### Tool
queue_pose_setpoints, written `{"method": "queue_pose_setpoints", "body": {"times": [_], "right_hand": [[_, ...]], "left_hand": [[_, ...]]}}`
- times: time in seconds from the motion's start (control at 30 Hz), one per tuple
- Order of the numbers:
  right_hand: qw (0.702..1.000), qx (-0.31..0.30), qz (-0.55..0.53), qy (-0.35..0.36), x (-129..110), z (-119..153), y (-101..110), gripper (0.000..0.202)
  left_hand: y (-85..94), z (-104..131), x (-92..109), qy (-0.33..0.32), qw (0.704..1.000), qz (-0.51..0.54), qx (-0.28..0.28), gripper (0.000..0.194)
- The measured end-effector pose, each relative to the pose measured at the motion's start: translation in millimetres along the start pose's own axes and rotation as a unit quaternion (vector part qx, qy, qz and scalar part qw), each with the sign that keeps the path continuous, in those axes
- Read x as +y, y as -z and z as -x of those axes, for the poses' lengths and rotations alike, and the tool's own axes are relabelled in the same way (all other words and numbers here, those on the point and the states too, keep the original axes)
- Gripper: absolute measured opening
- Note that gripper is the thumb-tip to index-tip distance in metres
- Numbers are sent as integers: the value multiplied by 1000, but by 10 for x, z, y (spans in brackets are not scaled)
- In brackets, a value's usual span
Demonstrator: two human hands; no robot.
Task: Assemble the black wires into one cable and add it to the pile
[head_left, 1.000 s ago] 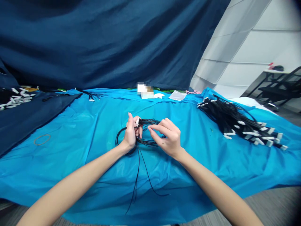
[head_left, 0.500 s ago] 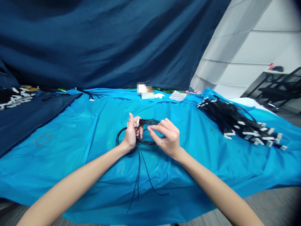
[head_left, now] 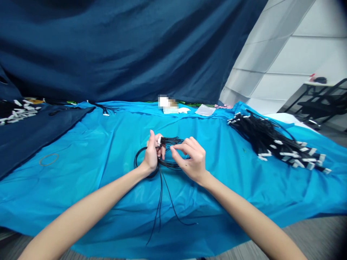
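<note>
My left hand (head_left: pixel 151 156) is wrapped round a coiled black wire harness (head_left: pixel 170 165) near the middle of the blue cloth. A white connector (head_left: pixel 159 139) shows at its fingers, with black wires running off to the right. One loop of the coil bulges out left of that wrist, and several loose wire ends (head_left: pixel 161 195) hang toward me. At the right side of the coil, my right hand (head_left: pixel 193 159) has its thumb and forefinger pinched together beside the wires. What lies between those fingertips is too small to make out.
A heap of black cables with white connectors (head_left: pixel 271 139) lies at the right. More white-ended cables (head_left: pixel 20 112) rest on a dark cloth (head_left: pixel 40 141) at the left. A thin elastic-like loop (head_left: pixel 48 159) lies nearby. Behind the table hangs a dark blue curtain (head_left: pixel 121 50).
Almost nothing differs. My right hand has shifted very slightly to the left, while my left hand keeps its grip on the wire harness.
</note>
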State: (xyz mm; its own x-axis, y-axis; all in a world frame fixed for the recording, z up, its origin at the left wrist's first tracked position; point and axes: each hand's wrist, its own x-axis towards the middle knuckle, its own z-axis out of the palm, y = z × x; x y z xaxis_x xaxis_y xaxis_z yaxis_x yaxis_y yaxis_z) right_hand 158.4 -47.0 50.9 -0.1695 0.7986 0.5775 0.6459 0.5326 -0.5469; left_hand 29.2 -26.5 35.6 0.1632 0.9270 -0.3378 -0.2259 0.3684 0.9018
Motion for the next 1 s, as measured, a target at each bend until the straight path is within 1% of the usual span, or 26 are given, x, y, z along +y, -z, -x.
{"method": "queue_pose_setpoints", "body": {"times": [0.23,0.43,0.57,0.7,0.73,0.8,0.9,1.0], "right_hand": [[997,-37,44,60,72,65,-32,7],[991,-53,77,95,100,73,-34,8],[991,-58,79,94,102,77,-41,8],[994,-34,65,82,76,72,-25,11],[994,-30,59,92,65,67,-16,14],[989,-38,40,134,43,56,3,17],[976,-65,11,205,32,49,15,12],[967,-83,2,239,47,54,2,12]], "left_hand": [[-20,10,-56,18,999,8,-34,60],[-41,18,-76,35,999,16,-31,59],[-53,17,-49,39,998,28,-40,58],[-52,-8,-14,62,994,78,-47,54],[-47,-18,-9,72,992,97,-43,53],[-34,-41,-6,99,986,128,-34,52],[-12,-72,-15,139,979,146,-25,52],[0,-95,-37,157,974,161,-6,52]]}}
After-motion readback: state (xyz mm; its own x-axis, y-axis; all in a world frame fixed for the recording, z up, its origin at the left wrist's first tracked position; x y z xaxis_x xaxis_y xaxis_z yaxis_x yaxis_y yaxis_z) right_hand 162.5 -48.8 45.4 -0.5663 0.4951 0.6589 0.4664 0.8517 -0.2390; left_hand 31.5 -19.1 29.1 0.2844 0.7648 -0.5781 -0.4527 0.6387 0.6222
